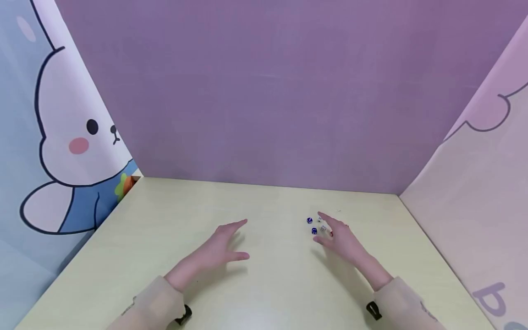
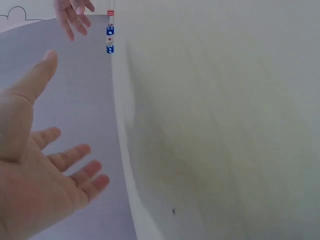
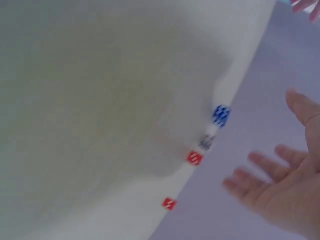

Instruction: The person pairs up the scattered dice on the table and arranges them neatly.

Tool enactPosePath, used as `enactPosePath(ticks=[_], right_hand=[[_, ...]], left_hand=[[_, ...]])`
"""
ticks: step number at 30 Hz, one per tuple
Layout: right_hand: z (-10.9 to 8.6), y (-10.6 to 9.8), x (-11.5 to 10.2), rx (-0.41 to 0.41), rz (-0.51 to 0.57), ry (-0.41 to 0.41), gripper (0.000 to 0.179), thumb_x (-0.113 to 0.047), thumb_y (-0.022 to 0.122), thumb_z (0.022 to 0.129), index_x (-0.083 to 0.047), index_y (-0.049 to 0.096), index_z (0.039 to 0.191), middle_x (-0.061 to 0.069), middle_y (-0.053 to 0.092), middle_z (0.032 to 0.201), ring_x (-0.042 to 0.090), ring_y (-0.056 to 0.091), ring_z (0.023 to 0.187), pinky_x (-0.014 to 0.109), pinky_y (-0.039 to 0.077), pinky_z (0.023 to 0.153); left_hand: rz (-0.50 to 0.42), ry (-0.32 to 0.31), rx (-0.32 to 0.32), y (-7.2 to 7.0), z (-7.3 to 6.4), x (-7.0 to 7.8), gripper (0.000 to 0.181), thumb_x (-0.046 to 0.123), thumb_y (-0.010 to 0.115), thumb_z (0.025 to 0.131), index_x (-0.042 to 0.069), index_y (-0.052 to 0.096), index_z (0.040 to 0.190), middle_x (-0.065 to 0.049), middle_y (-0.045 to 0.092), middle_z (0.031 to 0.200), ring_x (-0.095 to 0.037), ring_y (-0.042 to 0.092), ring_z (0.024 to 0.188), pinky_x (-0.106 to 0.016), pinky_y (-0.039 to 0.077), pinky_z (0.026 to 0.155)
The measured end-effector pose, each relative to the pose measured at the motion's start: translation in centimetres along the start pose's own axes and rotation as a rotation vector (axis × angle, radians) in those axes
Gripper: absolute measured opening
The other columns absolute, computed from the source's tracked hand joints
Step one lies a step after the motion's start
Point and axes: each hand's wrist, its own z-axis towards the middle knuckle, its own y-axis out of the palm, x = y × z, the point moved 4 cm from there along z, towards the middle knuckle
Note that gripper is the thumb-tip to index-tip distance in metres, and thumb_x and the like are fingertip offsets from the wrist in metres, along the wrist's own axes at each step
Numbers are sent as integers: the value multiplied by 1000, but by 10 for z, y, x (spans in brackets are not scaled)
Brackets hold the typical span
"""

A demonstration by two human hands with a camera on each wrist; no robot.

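Observation:
Several small dice lie grouped on the table right of centre: blue dice (image 1: 314, 231), white dice (image 1: 323, 228) and red dice (image 3: 194, 158). My right hand (image 1: 340, 238) hovers over and beside them, fingers and thumb spread, and covers part of the group in the head view. Nothing is in its grasp. To the left, my left hand (image 1: 220, 247) is held above the table, thumb and fingers apart, also holding nothing. In the left wrist view its palm (image 2: 40, 195) shows bare, with a blue die (image 2: 110, 49) in the distance.
A pale wooden table (image 1: 272, 284) reaches back to a purple panel (image 1: 268, 91). At the left hangs a blue cloth with a cartoon rabbit (image 1: 78, 123); a pink and white cloth (image 1: 474, 183) stands at the right. Both sleeves (image 1: 154, 302) are beige, with dark straps below.

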Motion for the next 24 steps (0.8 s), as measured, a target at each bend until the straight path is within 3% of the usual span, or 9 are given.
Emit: enactPosePath(ticks=[3,7,14,19,24], right_hand=[[13,2,8,-20,26,-22,65,-21,74,82,-4,46,137,16,60,124,24,59,68,39,48,69],[26,6,17,-32,2,-32,53,-14,76,79,1,56,126,15,66,109,30,62,96,43,50,81],[40,13,23,-75,-96,6,34,-6,74,75,-1,68,107,0,62,78,13,50,70,31,43,66],[42,15,23,-83,-128,35,25,-5,76,74,-3,72,98,4,66,84,13,55,73,31,47,68],[41,17,25,-88,-115,43,19,-6,77,74,-4,73,92,5,67,85,13,58,74,30,49,68]], left_hand=[[-96,23,-38,-1,11,-7,90,37,78,76,17,29,148,-7,37,148,-33,34,134,-52,30,105],[-159,58,-81,1,25,-16,89,35,79,76,12,31,147,-14,47,139,-35,44,125,-54,34,100],[-190,70,-128,3,39,-28,76,30,77,79,9,41,141,-8,60,119,-24,52,107,-43,41,93],[-219,86,-143,7,43,-33,57,23,76,80,4,54,129,-7,64,105,-19,54,90,-30,46,82],[-239,83,-151,14,45,-38,46,18,78,77,5,63,119,-3,65,93,-13,51,75,-20,43,67]])
